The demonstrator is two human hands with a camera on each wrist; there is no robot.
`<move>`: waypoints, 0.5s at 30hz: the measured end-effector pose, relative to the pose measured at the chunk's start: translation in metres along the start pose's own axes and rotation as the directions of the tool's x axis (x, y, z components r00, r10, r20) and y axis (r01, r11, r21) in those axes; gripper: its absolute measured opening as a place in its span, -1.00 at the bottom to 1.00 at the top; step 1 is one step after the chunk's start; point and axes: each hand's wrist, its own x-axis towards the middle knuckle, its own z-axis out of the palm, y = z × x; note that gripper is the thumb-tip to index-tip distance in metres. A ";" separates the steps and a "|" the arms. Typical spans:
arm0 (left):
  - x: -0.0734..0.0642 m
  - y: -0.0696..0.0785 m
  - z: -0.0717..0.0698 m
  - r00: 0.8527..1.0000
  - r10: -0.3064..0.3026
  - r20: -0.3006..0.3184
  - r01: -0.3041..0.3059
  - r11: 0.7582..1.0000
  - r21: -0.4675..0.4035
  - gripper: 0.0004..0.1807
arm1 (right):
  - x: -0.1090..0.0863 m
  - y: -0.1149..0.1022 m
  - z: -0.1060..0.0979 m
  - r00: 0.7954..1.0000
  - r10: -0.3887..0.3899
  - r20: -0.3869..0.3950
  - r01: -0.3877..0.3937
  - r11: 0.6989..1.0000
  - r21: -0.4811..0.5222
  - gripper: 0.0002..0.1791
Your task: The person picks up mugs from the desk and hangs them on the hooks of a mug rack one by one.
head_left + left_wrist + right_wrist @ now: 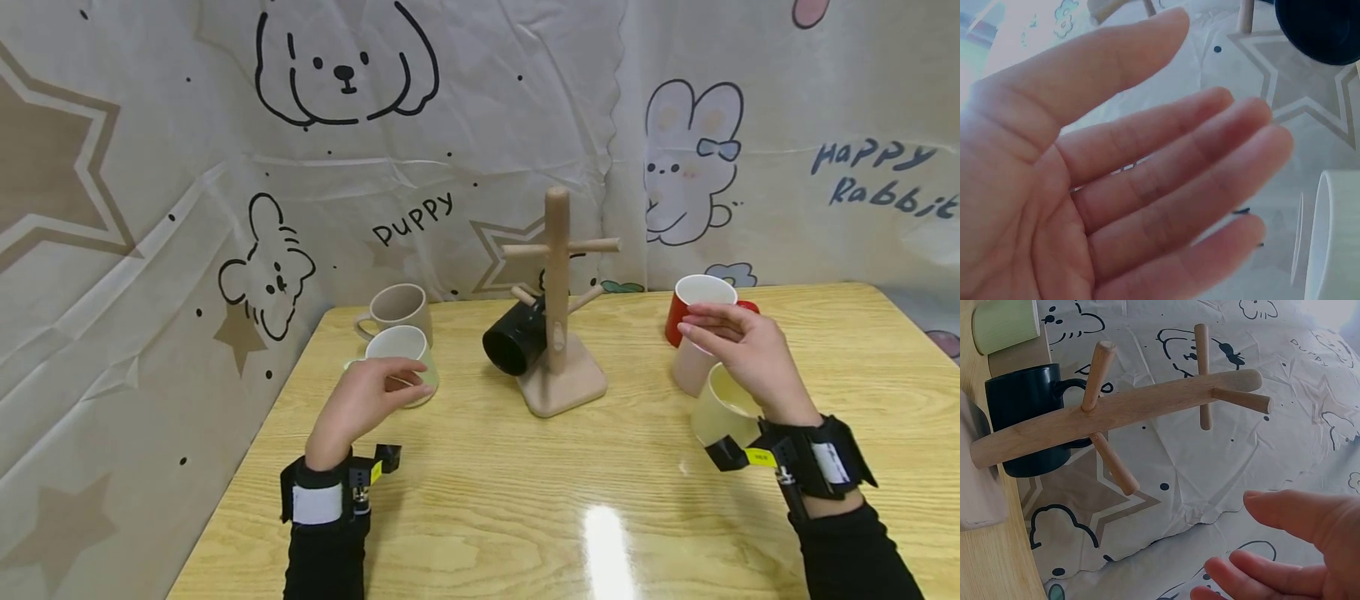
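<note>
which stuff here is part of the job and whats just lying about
Likely part of the job:
wooden mug rack
black mug, hanging on it
beige mug and pale green mug, near the left hand
red mug, pink mug and yellow mug, near the right hand

Likely just surroundings:
table
printed cloth
wrist straps

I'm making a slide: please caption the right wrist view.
Black mug hanging on a wooden mug tree, right hand open nearby.
</note>
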 end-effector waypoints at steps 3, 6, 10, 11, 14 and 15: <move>0.000 -0.010 -0.006 1.000 -0.018 -0.018 0.017 0.998 -0.057 -0.66 | 0.000 -0.001 0.000 1.000 0.005 0.008 -0.005 1.000 -0.026 -0.38; -0.001 -0.025 -0.014 0.996 -0.051 -0.072 0.042 0.992 -0.123 -0.63 | 0.000 0.000 0.001 1.000 0.009 0.010 -0.009 0.999 -0.035 -0.37; -0.006 -0.050 -0.023 0.969 -0.132 -0.210 0.084 0.971 -0.222 -0.58 | 0.001 0.001 0.001 1.000 0.003 0.010 -0.003 1.000 -0.028 -0.37; -0.008 -0.056 -0.024 0.957 -0.150 -0.248 0.089 0.966 -0.241 -0.57 | 0.001 0.002 0.001 1.000 0.000 0.010 0.001 1.000 -0.028 -0.38; -0.013 -0.070 -0.028 0.922 -0.208 -0.327 0.112 0.951 -0.289 -0.54 | 0.002 0.003 0.003 1.000 -0.011 0.020 0.012 0.999 -0.035 -0.40; -0.014 -0.074 -0.029 0.915 -0.218 -0.339 0.112 0.946 -0.304 -0.53 | 0.002 0.003 0.004 1.000 -0.012 0.024 0.013 0.999 -0.035 -0.41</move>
